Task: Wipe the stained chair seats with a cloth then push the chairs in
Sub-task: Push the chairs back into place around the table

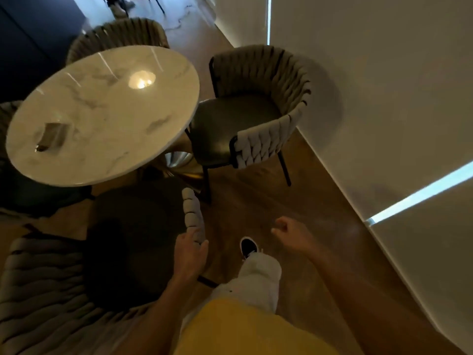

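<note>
- Marble-topped round table (102, 114) fills the upper left; a small dark flat object (52, 137) lies on it, too blurred to identify.
- Near chair (76, 272) sits at lower left, its woven back cut off by the frame edge and its dark seat so shadowed that no stain can be made out.
- Left hand (190, 254) rests on the end of this chair's woven armrest (193, 216), fingers laid over it; how tightly they curl I cannot tell.
- Right hand (289, 230) hangs in the air over the wooden floor (294, 201), fingers loosely curled and holding nothing.
- Second chair (256, 108) stands between table and wall (384, 98), its seat partly tucked under the tabletop.
- Third chair (120, 34) is mostly hidden behind the table.
- Person's shoe (248, 245) and pale trouser leg (258, 280) stand between the hands.
- No cloth is identifiable.
</note>
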